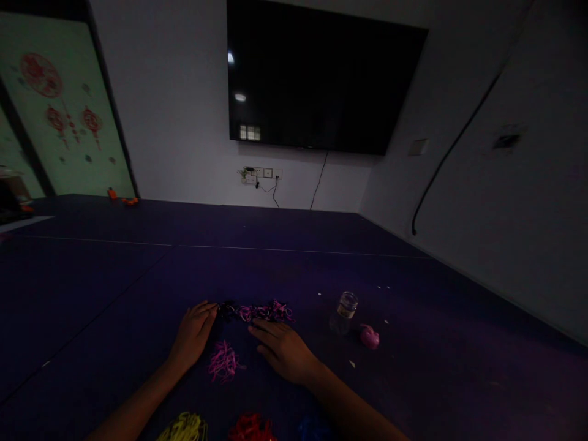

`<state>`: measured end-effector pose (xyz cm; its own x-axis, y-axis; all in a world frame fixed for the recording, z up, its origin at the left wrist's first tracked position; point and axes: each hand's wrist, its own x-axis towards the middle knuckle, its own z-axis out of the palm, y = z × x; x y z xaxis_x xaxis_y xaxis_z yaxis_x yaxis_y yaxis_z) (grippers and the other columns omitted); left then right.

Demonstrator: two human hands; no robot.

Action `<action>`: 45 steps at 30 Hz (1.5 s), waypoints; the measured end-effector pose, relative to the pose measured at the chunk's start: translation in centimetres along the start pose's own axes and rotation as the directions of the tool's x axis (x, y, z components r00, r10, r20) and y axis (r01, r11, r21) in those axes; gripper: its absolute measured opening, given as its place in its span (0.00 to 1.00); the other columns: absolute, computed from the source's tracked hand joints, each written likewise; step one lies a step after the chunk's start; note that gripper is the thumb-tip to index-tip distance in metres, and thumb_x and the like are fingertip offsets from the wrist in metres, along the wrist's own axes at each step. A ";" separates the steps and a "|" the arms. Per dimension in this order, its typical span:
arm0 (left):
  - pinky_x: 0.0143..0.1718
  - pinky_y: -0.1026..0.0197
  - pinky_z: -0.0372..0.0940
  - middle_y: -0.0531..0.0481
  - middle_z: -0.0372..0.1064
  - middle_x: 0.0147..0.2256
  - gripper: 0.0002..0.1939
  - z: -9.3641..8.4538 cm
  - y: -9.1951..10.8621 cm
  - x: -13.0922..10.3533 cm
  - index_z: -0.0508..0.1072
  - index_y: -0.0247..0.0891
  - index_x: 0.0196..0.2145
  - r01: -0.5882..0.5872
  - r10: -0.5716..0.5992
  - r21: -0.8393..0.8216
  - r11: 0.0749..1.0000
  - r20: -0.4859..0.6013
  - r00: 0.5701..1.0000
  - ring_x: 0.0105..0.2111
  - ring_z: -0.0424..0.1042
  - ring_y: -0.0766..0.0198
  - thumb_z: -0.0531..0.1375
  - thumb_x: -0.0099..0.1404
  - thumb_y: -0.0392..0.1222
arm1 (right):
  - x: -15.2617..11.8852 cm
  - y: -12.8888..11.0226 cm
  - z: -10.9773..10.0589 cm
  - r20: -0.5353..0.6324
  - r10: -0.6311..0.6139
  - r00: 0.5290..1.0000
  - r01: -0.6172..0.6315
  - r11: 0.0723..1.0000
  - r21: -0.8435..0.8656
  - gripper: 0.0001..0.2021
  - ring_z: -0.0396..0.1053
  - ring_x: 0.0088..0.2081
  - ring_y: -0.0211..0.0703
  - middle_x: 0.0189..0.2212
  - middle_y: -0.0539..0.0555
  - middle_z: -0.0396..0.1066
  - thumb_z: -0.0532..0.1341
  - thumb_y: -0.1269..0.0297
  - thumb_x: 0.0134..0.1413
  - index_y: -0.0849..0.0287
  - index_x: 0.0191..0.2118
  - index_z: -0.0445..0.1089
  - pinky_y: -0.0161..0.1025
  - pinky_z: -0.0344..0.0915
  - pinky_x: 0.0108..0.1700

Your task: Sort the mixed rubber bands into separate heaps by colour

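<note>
A loose strip of black and pink bands (257, 312) lies across the dark blue table. My left hand (195, 331) rests flat at its left end, fingertips by the black bands. Just below the strip's middle, my right hand (282, 349) is spread on the table, its fingertips close to the pink bands. Neither hand is wrapped round anything. Between the two wrists sits a small heap of pink bands (223, 361). Nearer me are a yellow pile (184, 427), a red pile (252, 427) and a dim blue pile (313, 427).
Right of my right hand stands a clear glass jar (343, 313), with a pink object (369, 336) beside it. Small white scraps are scattered around them. Orange items (130, 201) lie at the far left edge. A wall with a large screen (321, 79) rises behind the table (257, 269).
</note>
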<state>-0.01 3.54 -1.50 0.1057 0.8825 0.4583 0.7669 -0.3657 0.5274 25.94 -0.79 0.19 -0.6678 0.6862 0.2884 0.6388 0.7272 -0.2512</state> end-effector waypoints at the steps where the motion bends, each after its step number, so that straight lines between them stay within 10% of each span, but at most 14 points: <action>1: 0.53 0.45 0.60 0.45 0.74 0.43 0.21 -0.1 0.0 0.0 0.76 0.40 0.41 -0.014 0.013 -0.028 1.000 -0.026 1.000 0.49 0.68 0.53 0.46 0.66 0.51 | 0.0 0.0 0.0 0.003 0.001 1.000 -0.001 1.000 0.001 0.22 0.58 0.58 0.43 0.61 0.54 0.55 0.48 0.60 0.63 0.53 0.62 0.53 0.42 0.57 0.56; 18: 0.43 0.52 0.68 0.46 0.76 0.35 0.16 -0.3 -0.2 -0.2 0.77 0.42 0.33 -0.055 0.043 -0.070 0.996 -0.160 0.986 0.38 0.73 0.55 0.54 0.60 0.51 | -0.1 -0.1 -0.1 -0.002 0.003 1.000 -0.003 1.000 0.019 0.21 0.57 0.58 0.43 0.61 0.55 0.55 0.47 0.60 0.63 0.54 0.61 0.55 0.42 0.56 0.57; 45: 0.45 0.50 0.68 0.47 0.77 0.38 0.13 -0.1 0.0 -0.1 0.78 0.42 0.31 -0.102 0.103 0.015 0.995 -0.036 0.994 0.41 0.73 0.56 0.54 0.60 0.43 | 0.0 0.1 0.2 0.002 0.020 1.000 -0.020 1.000 0.016 0.21 0.58 0.58 0.44 0.61 0.54 0.56 0.48 0.61 0.63 0.53 0.61 0.56 0.43 0.57 0.56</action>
<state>-0.09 3.39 -1.43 0.1612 0.8290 0.5356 0.7616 -0.4496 0.4667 25.88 -0.72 -0.02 -0.6557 0.7005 0.2817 0.6460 0.7136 -0.2712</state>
